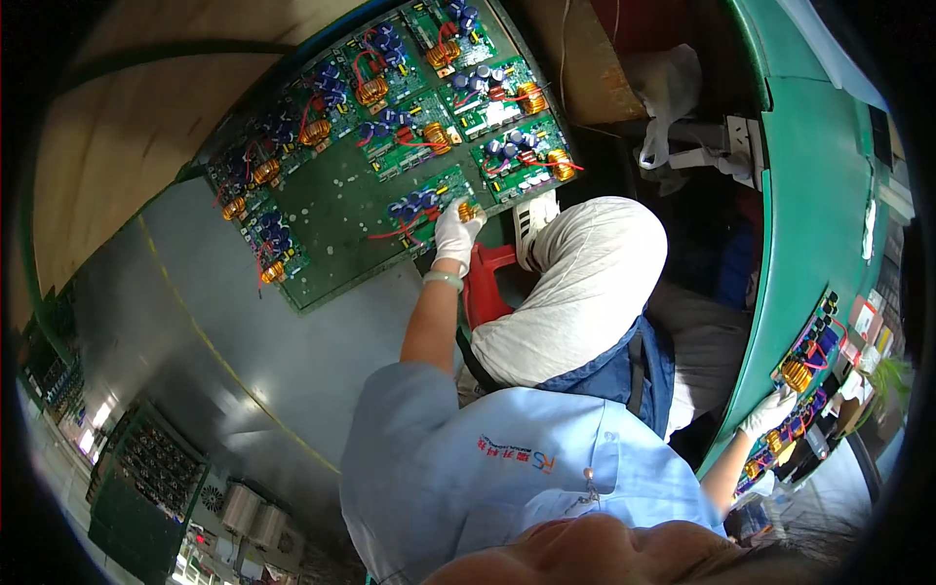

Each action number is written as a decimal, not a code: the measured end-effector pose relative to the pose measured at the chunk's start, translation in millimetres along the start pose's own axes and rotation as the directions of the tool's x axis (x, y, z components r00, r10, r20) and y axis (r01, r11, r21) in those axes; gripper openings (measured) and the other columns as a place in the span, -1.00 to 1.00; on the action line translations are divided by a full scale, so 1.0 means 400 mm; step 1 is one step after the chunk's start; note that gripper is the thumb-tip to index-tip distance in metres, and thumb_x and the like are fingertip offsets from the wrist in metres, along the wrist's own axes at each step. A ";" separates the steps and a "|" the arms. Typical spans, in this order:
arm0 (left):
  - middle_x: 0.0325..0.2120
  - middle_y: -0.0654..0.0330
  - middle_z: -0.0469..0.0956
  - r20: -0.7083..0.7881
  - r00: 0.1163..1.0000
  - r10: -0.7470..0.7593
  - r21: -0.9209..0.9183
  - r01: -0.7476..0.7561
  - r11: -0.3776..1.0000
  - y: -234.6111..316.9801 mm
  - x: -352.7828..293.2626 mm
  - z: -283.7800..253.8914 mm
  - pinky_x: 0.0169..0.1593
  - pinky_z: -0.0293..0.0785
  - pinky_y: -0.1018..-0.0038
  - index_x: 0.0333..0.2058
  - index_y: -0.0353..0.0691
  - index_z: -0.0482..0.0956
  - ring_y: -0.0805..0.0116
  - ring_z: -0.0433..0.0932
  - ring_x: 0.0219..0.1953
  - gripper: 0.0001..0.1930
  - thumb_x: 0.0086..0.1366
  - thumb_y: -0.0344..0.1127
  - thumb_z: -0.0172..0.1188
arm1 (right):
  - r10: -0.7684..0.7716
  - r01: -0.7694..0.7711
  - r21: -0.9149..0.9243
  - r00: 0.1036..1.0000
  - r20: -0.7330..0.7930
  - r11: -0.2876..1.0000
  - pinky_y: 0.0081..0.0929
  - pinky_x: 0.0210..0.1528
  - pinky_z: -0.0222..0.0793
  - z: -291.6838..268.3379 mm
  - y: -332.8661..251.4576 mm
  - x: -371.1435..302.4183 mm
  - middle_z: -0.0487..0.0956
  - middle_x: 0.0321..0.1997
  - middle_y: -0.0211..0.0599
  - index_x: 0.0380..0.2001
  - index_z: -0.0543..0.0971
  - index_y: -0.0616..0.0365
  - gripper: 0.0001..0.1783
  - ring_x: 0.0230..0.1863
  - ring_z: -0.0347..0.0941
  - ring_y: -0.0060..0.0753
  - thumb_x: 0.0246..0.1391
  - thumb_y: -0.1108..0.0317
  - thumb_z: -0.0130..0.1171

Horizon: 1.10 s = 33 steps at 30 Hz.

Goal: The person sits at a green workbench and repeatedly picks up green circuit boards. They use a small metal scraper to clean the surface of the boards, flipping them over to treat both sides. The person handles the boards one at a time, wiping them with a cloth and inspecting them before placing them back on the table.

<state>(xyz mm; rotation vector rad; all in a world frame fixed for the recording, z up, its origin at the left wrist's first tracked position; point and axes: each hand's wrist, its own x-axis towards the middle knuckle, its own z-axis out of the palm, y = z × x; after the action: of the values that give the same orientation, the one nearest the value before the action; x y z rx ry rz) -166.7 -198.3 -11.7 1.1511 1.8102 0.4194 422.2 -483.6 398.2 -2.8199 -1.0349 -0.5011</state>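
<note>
Green circuit board (430, 203) on tray (336, 229); second board (812, 341) on bench (804, 195).

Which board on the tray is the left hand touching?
The circuit board at the near edge of the green tray, bare surface to its left. The left hand is at its copper-coloured coil; no other there is touched.

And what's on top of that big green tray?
On the green tray are circuit boards with copper-coloured coils; the person's left hand touches one board. The tray surface beneath them is covered.

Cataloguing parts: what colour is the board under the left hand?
The board is green, shown in head view.
</note>
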 end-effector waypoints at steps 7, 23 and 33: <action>-0.29 -0.05 0.67 -0.083 0.992 0.090 0.152 -0.077 0.985 0.063 0.006 0.010 -0.09 0.56 0.24 -0.03 -0.18 0.60 0.02 0.65 -0.23 -0.43 -0.07 -0.15 0.47 | 0.005 -0.005 -0.018 1.000 0.002 1.000 -0.38 0.00 0.34 -0.008 0.011 -0.011 0.61 -0.14 -0.07 -0.06 0.53 0.31 -0.74 -0.14 0.48 -0.25 0.28 0.38 0.04; -0.26 -0.05 0.65 -0.091 0.993 0.079 0.187 -0.061 0.980 0.061 0.018 0.053 -0.06 0.53 0.25 0.05 -0.15 0.55 0.02 0.64 -0.20 -0.39 0.00 -0.10 0.46 | -0.027 0.026 -0.047 1.000 -0.017 0.999 -0.32 -0.01 0.35 -0.019 -0.017 -0.012 0.60 -0.12 -0.02 -0.09 0.55 0.29 -0.73 -0.13 0.50 -0.14 0.30 0.31 0.04; -0.33 -0.08 0.60 -0.149 0.987 0.053 0.135 -0.032 0.990 0.069 0.020 0.060 -0.11 0.50 0.06 0.06 -0.01 0.55 -0.12 0.57 -0.23 -0.44 0.01 -0.19 0.41 | -0.048 0.046 -0.087 0.999 -0.018 0.995 -0.37 0.08 0.37 -0.002 0.005 0.015 0.59 -0.01 0.02 0.03 0.52 0.35 -0.65 -0.04 0.52 -0.16 0.35 0.30 0.00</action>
<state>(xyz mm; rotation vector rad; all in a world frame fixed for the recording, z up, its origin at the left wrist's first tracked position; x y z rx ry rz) -133.3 -182.0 -9.4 1.2807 1.9732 0.4271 427.5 -481.8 401.1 -2.8643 -1.1037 -0.5922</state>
